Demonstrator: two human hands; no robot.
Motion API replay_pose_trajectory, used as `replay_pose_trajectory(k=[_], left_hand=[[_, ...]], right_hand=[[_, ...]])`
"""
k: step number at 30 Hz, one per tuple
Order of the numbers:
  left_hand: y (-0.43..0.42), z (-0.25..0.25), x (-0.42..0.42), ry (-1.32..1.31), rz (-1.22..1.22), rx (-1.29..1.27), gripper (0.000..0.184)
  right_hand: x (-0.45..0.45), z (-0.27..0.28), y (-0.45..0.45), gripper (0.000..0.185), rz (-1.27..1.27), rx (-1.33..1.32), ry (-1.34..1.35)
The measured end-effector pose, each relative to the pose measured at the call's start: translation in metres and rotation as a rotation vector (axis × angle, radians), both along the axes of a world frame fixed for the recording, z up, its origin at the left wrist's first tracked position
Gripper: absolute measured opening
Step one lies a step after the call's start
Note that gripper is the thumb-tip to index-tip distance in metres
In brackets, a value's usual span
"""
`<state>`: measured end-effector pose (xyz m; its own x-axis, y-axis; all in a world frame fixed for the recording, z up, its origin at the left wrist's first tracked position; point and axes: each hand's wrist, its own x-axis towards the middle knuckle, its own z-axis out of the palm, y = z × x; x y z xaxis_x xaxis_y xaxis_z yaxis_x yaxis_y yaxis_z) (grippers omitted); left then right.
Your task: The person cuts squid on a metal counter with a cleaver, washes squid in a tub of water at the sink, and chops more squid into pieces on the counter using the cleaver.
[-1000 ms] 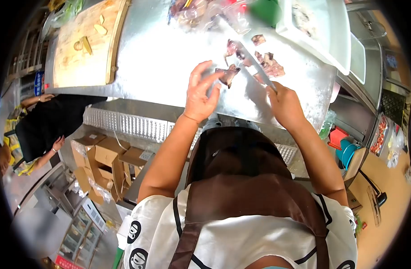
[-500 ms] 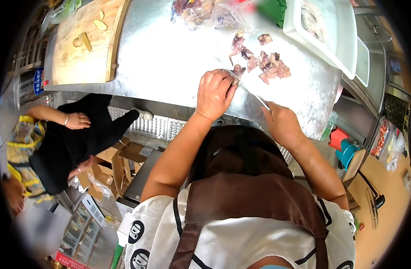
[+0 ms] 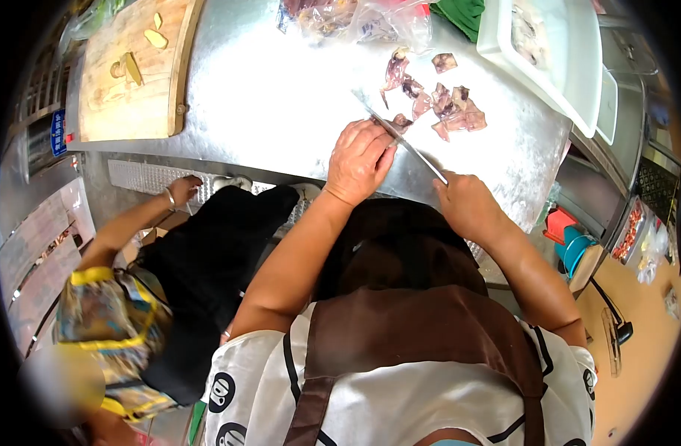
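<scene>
My right hand (image 3: pixel 470 204) is closed round the handle of a long, thin-bladed knife (image 3: pixel 417 152), whose blade points up and left over the metal table. Beside the blade, my left hand (image 3: pixel 360 162) is closed on a purplish piece of squid (image 3: pixel 401 123) near the table's front edge. The blade crosses close to the left fingers; whether it touches the flesh I cannot tell. Most of the held piece is hidden under the fingers. Just beyond lie several cut squid pieces (image 3: pixel 459 117), pinkish with dark skin, loose on the metal.
A wooden cutting board (image 3: pixel 143 108) with ginger (image 3: pixel 128 69) stands on the metal table (image 3: pixel 259 97) at left. Plastic bags (image 3: pixel 355 21), a green cloth (image 3: pixel 461 13) and a white tub (image 3: pixel 552 83) line the far side. Close on my left, another person (image 3: pixel 207 260) is bending.
The other person has moved right, closer to me, with an arm reaching toward the table's underside. My knife blade has turned, showing more of its flat. Both hands stay nearly in place.
</scene>
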<state>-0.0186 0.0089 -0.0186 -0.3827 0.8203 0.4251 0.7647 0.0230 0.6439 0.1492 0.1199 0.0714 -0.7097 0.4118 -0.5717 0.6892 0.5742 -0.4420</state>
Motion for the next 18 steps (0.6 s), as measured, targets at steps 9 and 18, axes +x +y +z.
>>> replay_pose_trajectory(k=[9, 18], left_hand=[[-0.002, -0.003, -0.002, 0.011, 0.003, 0.027, 0.018], [-0.008, -0.002, 0.012, 0.005, -0.01, -0.011, 0.023]], right_hand=[[-0.057, -0.006, 0.0, 0.024, -0.018, -0.031, 0.01], [-0.054, -0.005, 0.005, 0.027, -0.031, -0.029, 0.008]])
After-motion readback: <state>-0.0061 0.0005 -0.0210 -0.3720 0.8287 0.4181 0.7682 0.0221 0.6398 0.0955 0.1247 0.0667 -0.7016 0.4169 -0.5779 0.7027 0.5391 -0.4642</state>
